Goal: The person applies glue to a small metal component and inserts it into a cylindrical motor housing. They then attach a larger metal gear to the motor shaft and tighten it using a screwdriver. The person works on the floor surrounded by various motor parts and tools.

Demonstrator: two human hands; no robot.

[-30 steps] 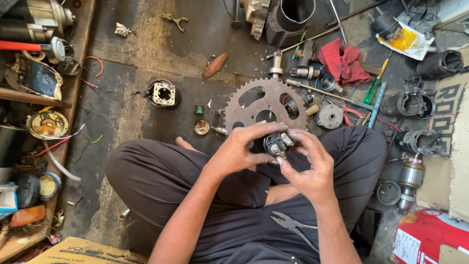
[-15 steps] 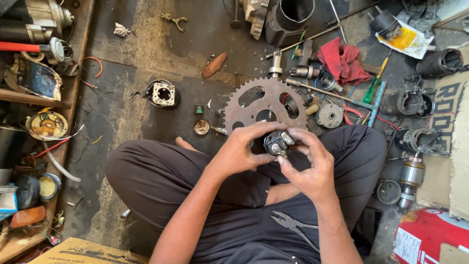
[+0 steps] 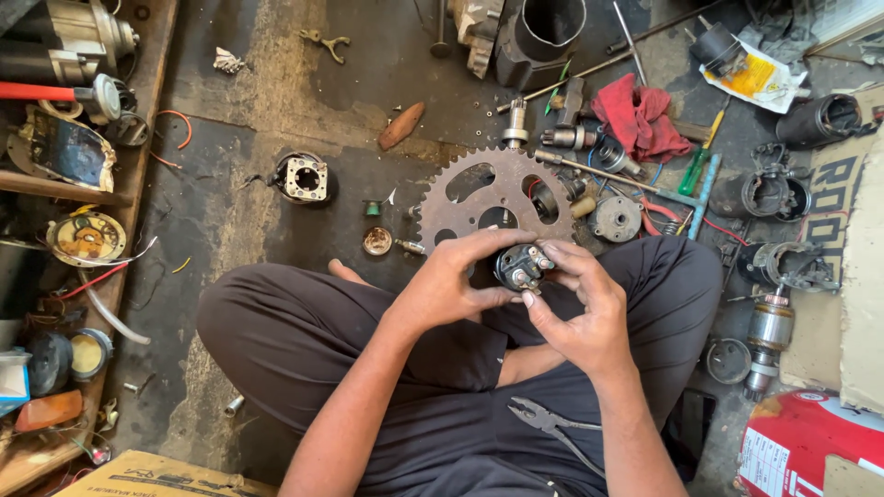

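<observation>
I sit cross-legged on the floor (image 3: 276, 120), both hands up over my lap at picture centre. My left hand (image 3: 456, 281) wraps around the solenoid (image 3: 521, 267), a small dark cylinder w/ metal studs on its end face, fingers curled over the top, thumb under. My right hand (image 3: 582, 313) closes on it from 4 o'clock, fingertips on the stud end, thumb pressing the rim. So both hands are closed, gripping the solenoid between them, held above my knees, not touching the floor.

Just behind the solenoid, at 12 o'clock, a big rusty sprocket (image 3: 502, 198) lies flat on the floor, partly hidden by my fingers. At 10 o'clock from my hands sit a small round cap (image 3: 377, 241) and a green bit (image 3: 372, 208); farther out the same way, a square-holed stator (image 3: 302, 177). At 1–2 o'clock: a red rag (image 3: 637, 115), a green screwdriver (image 3: 697, 162), a blue pen-like tool (image 3: 703, 195), a round metal disc (image 3: 615, 218). At 3 o'clock, by my right knee, an armature (image 3: 766, 333) and motor housings, details unclear. Pliers (image 3: 551, 425) rest on my lap at 6 o'clock, just below my right wrist. At 9 o'clock a wooden shelf (image 3: 129, 184) holds misc. parts and wires. A red can (image 3: 810, 446) sits at 4–5 o'clock.
</observation>
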